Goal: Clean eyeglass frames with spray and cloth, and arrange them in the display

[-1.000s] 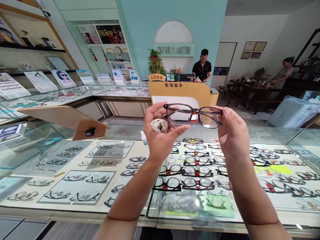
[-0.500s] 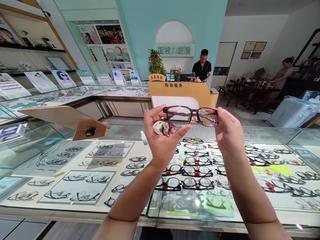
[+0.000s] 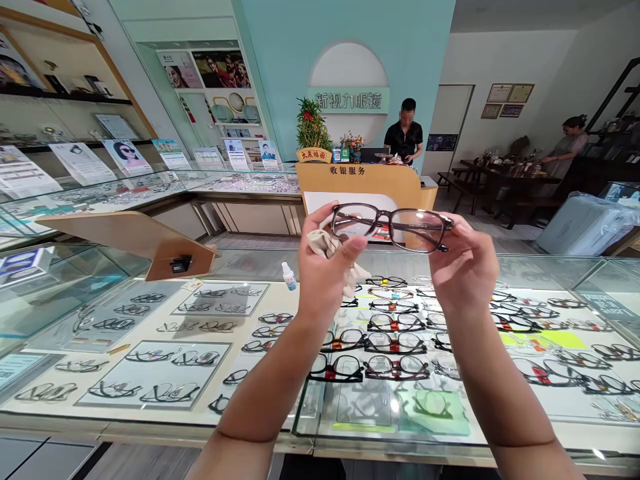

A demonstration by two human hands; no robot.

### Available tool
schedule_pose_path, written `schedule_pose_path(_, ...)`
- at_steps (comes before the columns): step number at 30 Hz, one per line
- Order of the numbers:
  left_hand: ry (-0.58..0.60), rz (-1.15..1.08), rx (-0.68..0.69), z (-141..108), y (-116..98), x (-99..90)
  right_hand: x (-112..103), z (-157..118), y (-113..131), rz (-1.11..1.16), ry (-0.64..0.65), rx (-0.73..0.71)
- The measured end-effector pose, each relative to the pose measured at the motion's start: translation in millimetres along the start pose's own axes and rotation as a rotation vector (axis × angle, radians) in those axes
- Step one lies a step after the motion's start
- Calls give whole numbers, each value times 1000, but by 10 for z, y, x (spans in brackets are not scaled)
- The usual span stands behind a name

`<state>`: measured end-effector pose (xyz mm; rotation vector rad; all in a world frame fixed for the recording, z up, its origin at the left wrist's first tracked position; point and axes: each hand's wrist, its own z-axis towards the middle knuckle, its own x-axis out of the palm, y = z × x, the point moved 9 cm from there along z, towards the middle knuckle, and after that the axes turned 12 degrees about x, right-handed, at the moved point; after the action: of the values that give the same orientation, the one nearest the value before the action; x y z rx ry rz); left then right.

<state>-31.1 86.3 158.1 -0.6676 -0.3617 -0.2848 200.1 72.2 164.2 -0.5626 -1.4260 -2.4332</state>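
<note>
- Just above the front of the glass surface [image 3: 150,423], two bare hands are raised, and one pair of glasses [image 3: 384,215] is stretched between them, well clear of everything below.
- The left hand [image 3: 325,280] has a narrow grip on one end of the frame and also keeps one crumpled cloth [image 3: 320,241] in its palm, part of it hanging below the thumb.
- The right hand [image 3: 465,270] has its grip closed around the other end, by the hinge; the arms seem folded behind the two lenses.
- As for progress, the pair is lifted but not set down, and the cloth is not put away. Whether either lens is finished cannot be told; the cloth looks bunched beside the frame rather than spread over a lens.
- Beneath, rows of dark frames [image 3: 395,368] lie on display, too many and too covered by the forearms to count.
- To the left, the lower tray [image 3: 85,402] and the upper tray [image 3: 180,312] show four pairs each.
- Near the left wrist stands one small white bottle [image 3: 289,277].
- At the back are two co-workers, one in a dark shirt [image 3: 403,140], one farther right [image 3: 570,150].
</note>
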Motion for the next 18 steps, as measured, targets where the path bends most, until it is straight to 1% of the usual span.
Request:
schedule_pose_path(2, 44, -151, -213, -12, 172, 83, 56, -34, 83, -61, 60, -83)
schedule_pose_path(4, 105, -262, -395, -73, 297, 199, 150, -91, 164, -205, 126, -197)
schedule_pose_path(6, 180, -336, -540, -168, 379, 319, 251, -166, 221, -362, 177, -314)
schedule_pose_path(8, 243, -373, -651, -274, 439, 407, 321, -226, 236, -474, 206, -383)
schedule_pose_path(10, 275, -384, -728, -362, 489, 449, 350, -263, 243, -531, 215, -418)
schedule_pose_path(13, 291, -400, -815, -458, 556, 475, 349, -285, 267, -569, 210, -445)
schedule_pose_path(18, 241, -495, -919, -543, 613, 499, 368, -304, 323, -630, 221, -501)
